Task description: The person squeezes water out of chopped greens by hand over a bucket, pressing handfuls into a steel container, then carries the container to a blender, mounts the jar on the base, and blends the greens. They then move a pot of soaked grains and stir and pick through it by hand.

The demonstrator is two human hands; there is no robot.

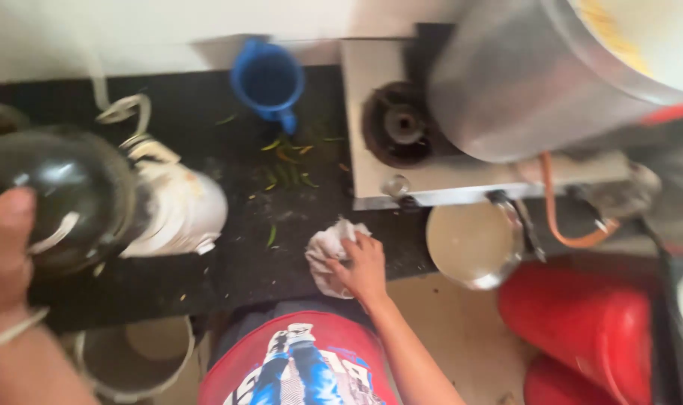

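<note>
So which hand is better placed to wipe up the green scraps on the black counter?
Probably the right hand: it already presses the white cloth near the green scraps. The left hand is occupied holding a dark round vessel.

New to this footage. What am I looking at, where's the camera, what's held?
There is no machine: one head-worn camera looks down at a person's two bare hands over a black kitchen counter. The left hand grips a dark round glossy vessel; beside it stands a white appliance base. The right hand presses a crumpled white cloth on the counter. Green vegetable scraps lie near a blue plastic jug. At right, a large steel pot sits on a gas stove.
</note>
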